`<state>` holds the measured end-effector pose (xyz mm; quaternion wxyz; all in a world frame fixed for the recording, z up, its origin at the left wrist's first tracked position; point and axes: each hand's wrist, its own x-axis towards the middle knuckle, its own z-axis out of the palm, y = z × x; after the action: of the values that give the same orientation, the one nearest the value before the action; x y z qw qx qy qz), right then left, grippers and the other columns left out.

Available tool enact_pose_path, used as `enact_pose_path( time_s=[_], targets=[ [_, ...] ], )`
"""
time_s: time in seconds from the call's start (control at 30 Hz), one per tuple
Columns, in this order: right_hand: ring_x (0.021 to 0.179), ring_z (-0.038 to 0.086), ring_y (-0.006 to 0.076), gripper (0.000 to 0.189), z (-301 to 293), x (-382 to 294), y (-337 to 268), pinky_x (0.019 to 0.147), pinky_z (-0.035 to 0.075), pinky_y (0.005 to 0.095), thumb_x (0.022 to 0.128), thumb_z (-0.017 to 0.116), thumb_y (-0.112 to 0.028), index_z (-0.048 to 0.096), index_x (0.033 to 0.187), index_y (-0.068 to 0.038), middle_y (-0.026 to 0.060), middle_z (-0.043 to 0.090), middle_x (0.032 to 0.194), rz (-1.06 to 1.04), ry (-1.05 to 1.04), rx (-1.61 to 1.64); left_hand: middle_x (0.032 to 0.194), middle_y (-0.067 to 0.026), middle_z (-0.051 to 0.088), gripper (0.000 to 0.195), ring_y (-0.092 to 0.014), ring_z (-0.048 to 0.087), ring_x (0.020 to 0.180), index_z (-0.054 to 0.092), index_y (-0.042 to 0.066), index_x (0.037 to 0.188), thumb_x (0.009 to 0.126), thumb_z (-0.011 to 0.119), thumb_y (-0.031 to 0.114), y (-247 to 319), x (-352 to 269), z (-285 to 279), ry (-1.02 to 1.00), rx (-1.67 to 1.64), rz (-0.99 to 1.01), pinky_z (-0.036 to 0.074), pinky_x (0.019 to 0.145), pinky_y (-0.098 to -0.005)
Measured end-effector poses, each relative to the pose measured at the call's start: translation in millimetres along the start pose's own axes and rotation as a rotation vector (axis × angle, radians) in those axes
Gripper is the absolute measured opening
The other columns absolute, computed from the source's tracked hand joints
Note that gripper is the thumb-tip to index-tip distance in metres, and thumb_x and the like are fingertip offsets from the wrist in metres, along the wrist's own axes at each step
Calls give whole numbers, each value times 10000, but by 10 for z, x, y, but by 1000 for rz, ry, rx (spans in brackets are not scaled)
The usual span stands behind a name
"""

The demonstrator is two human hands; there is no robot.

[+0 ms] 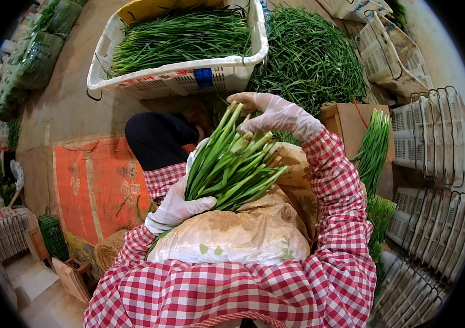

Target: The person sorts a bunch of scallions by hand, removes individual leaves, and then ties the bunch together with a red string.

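My left hand (179, 207), in a thin whitish glove, grips a bunch of garlic chives (232, 164) above my lap, its thumb across the green leaves. The pale cut stem ends point away from me, spread unevenly. My right hand (273, 112), gloved too, is at those stem ends with fingers and thumb apart; whether its fingertips touch a stem is unclear. Beneath the bunch, a stained floral cloth (249, 238) covers my lap.
Ahead stands a white plastic crate (179, 74) of long chives, beside a loose heap of green leaves (310, 57). On the right, chive bunches (374, 151) lie by a wooden box (351, 119), near stacked white crates (429, 135). An orange printed sheet (101, 184) covers floor at left.
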<state>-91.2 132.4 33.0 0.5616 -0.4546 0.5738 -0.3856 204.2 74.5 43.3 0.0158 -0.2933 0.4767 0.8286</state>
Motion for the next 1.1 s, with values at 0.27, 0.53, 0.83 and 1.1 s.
enact_pose_path(
  time_s=[0.27,0.53,0.83,1.1],
  targets=[
    [834,612,130,260,169,28,-187,781,489,268,838,647,-99,640,1073,12,53,682,891,52,25,-107,1323,-100,506,643,-162,478,1195,358,6,1397,919,561,386,-135,28,-176,-31,174,192,366,1019,-302],
    [377,450,131,276,81,-76,-161,403,411,306,973,462,-221,516,747,-72,-16,472,478,-457,596,-1187,1334,-110,495,616,-160,511,1163,375,15,1395,988,352,476,-247,48,-244,91,-62,12,402,998,-299],
    [964,551,247,340,473,-553,-166,962,323,445,739,723,-449,719,858,-131,48,641,890,-263,329,-1016,1352,-103,476,649,-183,481,1206,374,39,1400,960,390,515,-202,14,-262,6,-14,69,376,1031,-329],
    [860,611,234,173,726,-585,-150,941,350,440,794,685,-267,700,866,-110,65,645,818,-95,342,-869,1294,-102,515,708,-167,496,1163,347,1,1387,795,712,131,93,36,20,-36,40,-12,380,1009,-331]
  ],
)
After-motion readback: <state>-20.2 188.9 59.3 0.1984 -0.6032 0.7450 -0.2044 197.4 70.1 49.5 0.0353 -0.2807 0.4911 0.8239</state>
